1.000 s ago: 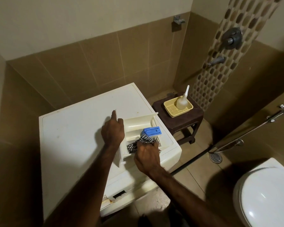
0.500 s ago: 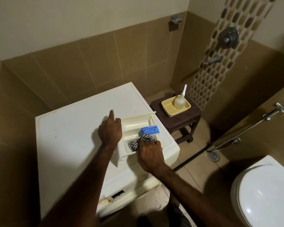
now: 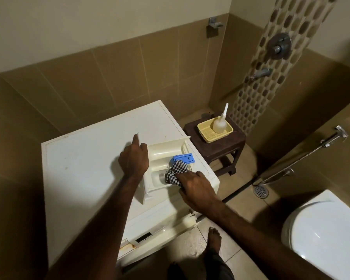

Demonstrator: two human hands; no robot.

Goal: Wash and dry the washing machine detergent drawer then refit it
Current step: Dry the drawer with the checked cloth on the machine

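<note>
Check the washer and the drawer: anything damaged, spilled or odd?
Yes: the washing machine has rust-coloured staining at its front lower-left edge, and a yellowed, broken-looking patch on the front. The detergent drawer lies on its top, held by the left hand while the right hand wipes with the checked cloth. No spill visible.

Glossy white plastic drawer (image 3: 166, 153), checked woven cloth (image 3: 175, 172), smooth matt tiles (image 3: 113, 77)

You see a cream drawer (image 3: 164, 152) with a blue insert (image 3: 183, 158), a black-and-white checked cloth (image 3: 175, 171), and a yellow basket (image 3: 207, 132).
</note>
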